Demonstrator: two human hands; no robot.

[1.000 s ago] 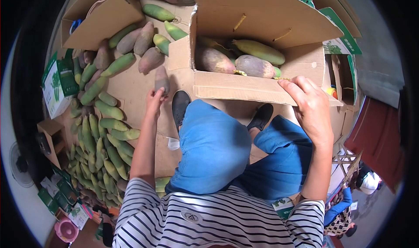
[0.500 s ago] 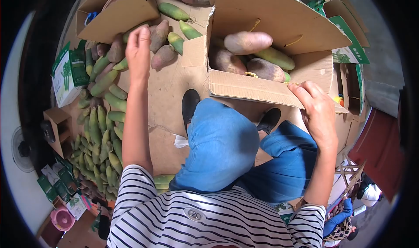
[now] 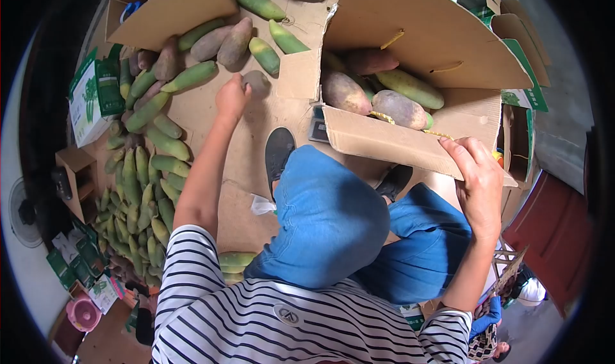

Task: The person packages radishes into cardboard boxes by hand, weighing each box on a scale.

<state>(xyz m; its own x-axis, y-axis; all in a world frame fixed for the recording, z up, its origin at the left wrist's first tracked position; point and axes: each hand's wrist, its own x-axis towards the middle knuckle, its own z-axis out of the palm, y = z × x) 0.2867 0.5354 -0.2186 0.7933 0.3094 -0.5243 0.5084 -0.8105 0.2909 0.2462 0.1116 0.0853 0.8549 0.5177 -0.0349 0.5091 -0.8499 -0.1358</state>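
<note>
My left hand [image 3: 232,99] is closed on the near end of a purplish radish [image 3: 258,85] low over the cardboard floor; the radish is slightly blurred. My right hand [image 3: 474,169] grips the front flap [image 3: 391,141] of an open cardboard box, fingers over its edge. Inside that box lie several large radishes: a pale purple one [image 3: 398,109], a long green one [image 3: 411,88] and a reddish one [image 3: 371,62] farther back. Yellow cord loops [image 3: 393,39] hang from the box's walls. Part of the box's bottom is hidden by the flap.
A large pile of green radishes [image 3: 134,185] spreads on the left. Several more, such as a green one [image 3: 264,56], lie beyond my left hand. Another cardboard box [image 3: 176,18] stands at the upper left. A dark scale [image 3: 318,128] shows under the box's corner.
My left hand has come down and right, closing on a purplish radish that lay on the floor. A radish blurred in midair over the box now rests inside. My right hand still holds the flap.
</note>
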